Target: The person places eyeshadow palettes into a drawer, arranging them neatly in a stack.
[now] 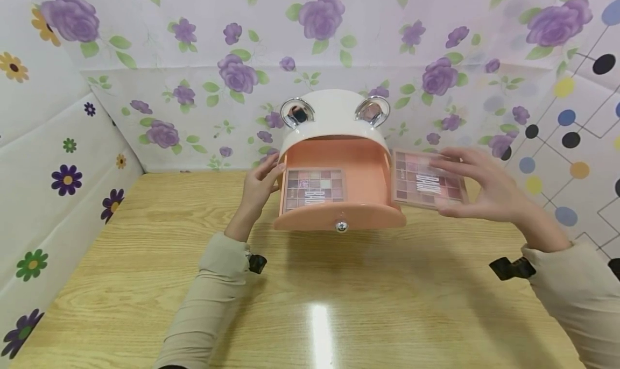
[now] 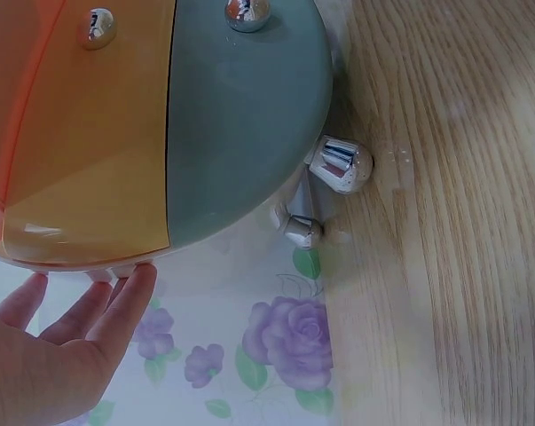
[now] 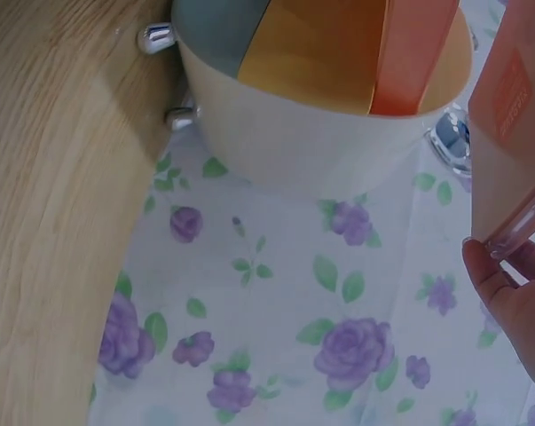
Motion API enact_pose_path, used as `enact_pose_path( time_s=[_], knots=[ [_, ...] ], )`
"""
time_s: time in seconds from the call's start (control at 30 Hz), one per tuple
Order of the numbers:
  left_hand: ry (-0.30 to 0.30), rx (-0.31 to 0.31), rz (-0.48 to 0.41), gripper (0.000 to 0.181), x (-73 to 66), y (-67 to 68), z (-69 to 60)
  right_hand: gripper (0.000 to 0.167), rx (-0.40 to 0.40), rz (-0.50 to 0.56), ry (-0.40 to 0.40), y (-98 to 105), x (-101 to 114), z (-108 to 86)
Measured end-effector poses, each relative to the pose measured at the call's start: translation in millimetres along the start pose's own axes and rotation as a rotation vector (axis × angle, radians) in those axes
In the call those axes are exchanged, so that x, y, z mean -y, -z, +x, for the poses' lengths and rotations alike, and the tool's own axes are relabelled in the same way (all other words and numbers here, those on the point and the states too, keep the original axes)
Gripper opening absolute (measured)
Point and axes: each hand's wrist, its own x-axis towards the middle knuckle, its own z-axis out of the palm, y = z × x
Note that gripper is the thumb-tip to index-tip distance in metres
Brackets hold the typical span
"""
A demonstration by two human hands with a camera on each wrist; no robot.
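A white rounded storage box (image 1: 334, 108) with frog-like chrome eyes stands at the back of the table, its pink-orange top drawer (image 1: 310, 218) pulled out. An eyeshadow palette (image 1: 315, 186) with a clear lid lies in the drawer's left part. My left hand (image 1: 256, 191) rests on the box's left side; in the left wrist view, the extended fingers (image 2: 129, 302) touch the white wall beside the yellow drawer (image 2: 90, 151). My right hand (image 1: 489, 191) pinches a second, similar palette (image 1: 421, 178) just right of the drawer. The right wrist view shows that palette's pinkish underside (image 3: 511, 115).
Below the yellow drawer sits a grey-green drawer (image 2: 249, 124), with chrome feet (image 2: 342, 164) under the box. The wood-grain table (image 1: 339, 304) spreads out in front. A flowered cloth (image 1: 232, 116) hangs behind, with patterned cloths at both sides.
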Motion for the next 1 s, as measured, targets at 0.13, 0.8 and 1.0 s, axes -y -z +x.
enact_pose_path(
  time_s=[0.13, 0.8, 1.0],
  knots=[
    [0.005, -0.002, 0.006, 0.049, 0.3, -0.3, -0.1, 0.08, 0.018, 0.031, -0.019, -6, 3, 9.2],
    [0.02, -0.013, -0.012, 0.049, 1.0, -0.8, 1.7, 0.076, 0.147, 0.062, -0.006, -30, 19, 51.2],
    [0.022, -0.014, 0.004, 0.05, 0.1, -0.9, 0.8, 0.073, 0.149, 0.128, 0.043, -34, 21, 62.8]
  ],
)
